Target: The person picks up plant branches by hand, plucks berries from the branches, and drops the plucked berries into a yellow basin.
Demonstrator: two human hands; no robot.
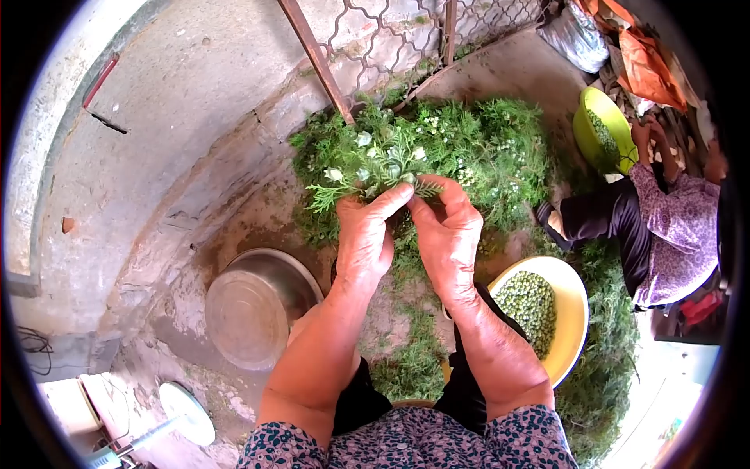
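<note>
A flat-leaved green conifer sprig (336,194) with pale green cones (364,139) on it is held up in front of me. My left hand (366,234) is closed on its lower part, thumb pointing inward. The fingers of my right hand (447,238) are pinched on the same sprig, close to the left thumb. What lies right between the fingertips is partly hidden. Behind and below the hands spreads a big heap of cut conifer branches (500,148). By my right forearm stands a yellow basin (574,301) holding many small green cones (527,313).
An upturned metal pot (248,313) is on the ground at the left, near the concrete wall (187,102). A metal lattice (383,39) rises behind the heap. At the right sits another person (676,227), hands at a yellow-green basin (591,117). Greenery litters the ground.
</note>
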